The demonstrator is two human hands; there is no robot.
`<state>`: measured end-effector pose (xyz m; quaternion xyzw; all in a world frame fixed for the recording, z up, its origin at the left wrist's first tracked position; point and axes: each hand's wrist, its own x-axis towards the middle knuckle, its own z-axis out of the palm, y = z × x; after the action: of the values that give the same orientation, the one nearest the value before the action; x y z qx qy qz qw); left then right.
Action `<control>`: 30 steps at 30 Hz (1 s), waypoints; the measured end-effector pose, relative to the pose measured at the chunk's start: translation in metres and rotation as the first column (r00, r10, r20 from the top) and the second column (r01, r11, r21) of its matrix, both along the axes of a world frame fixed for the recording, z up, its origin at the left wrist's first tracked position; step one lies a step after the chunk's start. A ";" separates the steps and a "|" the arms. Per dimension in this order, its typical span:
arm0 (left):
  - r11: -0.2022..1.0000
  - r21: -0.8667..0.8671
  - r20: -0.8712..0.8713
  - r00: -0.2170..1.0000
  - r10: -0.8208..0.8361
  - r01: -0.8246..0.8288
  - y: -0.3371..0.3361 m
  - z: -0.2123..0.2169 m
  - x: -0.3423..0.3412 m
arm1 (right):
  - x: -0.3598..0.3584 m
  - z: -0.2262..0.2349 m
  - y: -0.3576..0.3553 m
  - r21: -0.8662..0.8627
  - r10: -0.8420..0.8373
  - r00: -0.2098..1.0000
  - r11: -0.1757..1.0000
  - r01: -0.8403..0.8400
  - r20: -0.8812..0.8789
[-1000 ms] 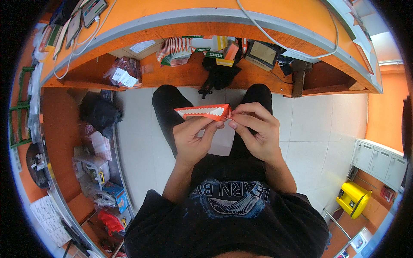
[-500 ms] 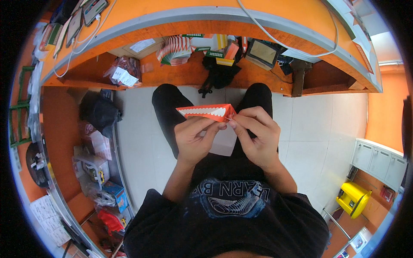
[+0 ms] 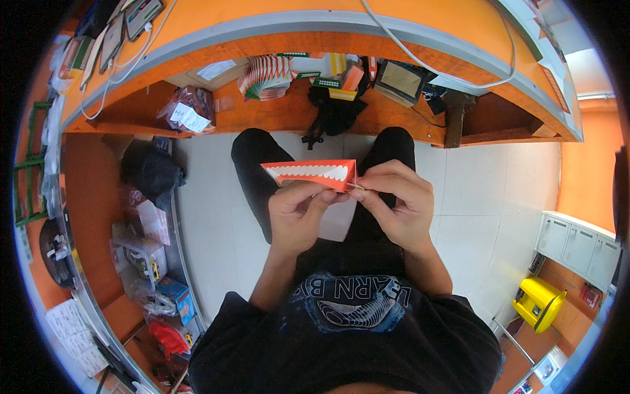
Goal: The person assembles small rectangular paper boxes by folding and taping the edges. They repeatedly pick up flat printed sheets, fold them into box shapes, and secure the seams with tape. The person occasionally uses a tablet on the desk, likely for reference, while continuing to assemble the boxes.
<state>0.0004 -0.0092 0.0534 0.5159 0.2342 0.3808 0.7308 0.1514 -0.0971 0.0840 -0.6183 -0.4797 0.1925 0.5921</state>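
Observation:
Above my lap I hold an orange folded paperboard box (image 3: pixel 298 169) with a white scalloped band along its side. Its long tapered side points left, and the end flaps are at the right. My left hand (image 3: pixel 298 213) is closed, thumb and fingers pinching the lower edge of the box. At the right end, my right hand (image 3: pixel 399 203) is closed with thumb and index finger pinching a small pale flap of the same box. Part of the box is hidden behind my fingers.
On the orange shelf ahead lie a fanned stack of striped flat cartons (image 3: pixel 266 75), small green and yellow boxes (image 3: pixel 342 94), a black bag (image 3: pixel 331 115) and a dark square case (image 3: pixel 399 82). Wrapped goods fill a left rack (image 3: pixel 157 262). A yellow bin (image 3: pixel 539 304) stands right.
The box has turned slightly, its left tip shifting left and its right end dropping a little. My right hand has moved slightly right, pinching the flap.

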 end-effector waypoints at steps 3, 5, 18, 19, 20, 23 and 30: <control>0.998 0.062 0.002 1.000 0.001 -0.002 -0.001 -0.001 0.003 | -0.001 0.001 -0.003 0.026 -0.029 0.998 0.999 0.027 0.058; 0.994 0.105 0.016 1.000 -0.024 0.022 0.003 -0.001 0.005 | 0.001 0.000 -0.002 0.056 -0.029 0.988 0.998 0.020 0.154; 0.993 0.071 0.078 0.992 -0.103 0.097 0.004 -0.005 0.009 | 0.002 0.000 -0.006 0.112 -0.044 0.977 0.993 0.021 0.208; 0.993 0.055 0.088 0.990 -0.111 0.106 0.003 -0.003 0.009 | 0.004 0.001 -0.007 0.100 -0.029 0.976 0.995 0.007 0.218; 0.993 0.038 0.099 0.988 -0.119 0.115 0.002 -0.002 0.009 | 0.005 0.001 -0.008 0.087 -0.014 0.974 0.996 -0.006 0.227; 0.992 0.037 0.113 0.986 -0.120 0.117 -0.003 -0.005 0.012 | 0.007 0.007 -0.010 0.071 -0.008 0.969 0.997 -0.010 0.246; 0.988 -0.151 0.221 0.975 0.012 0.022 -0.021 -0.007 0.018 | 0.003 0.014 -0.004 0.004 -0.029 0.850 0.999 0.031 0.526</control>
<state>0.0188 -0.0300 0.0465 0.4134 0.1785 0.4150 0.7906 0.1544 -0.1013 0.0975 -0.6561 -0.6132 0.0077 0.4399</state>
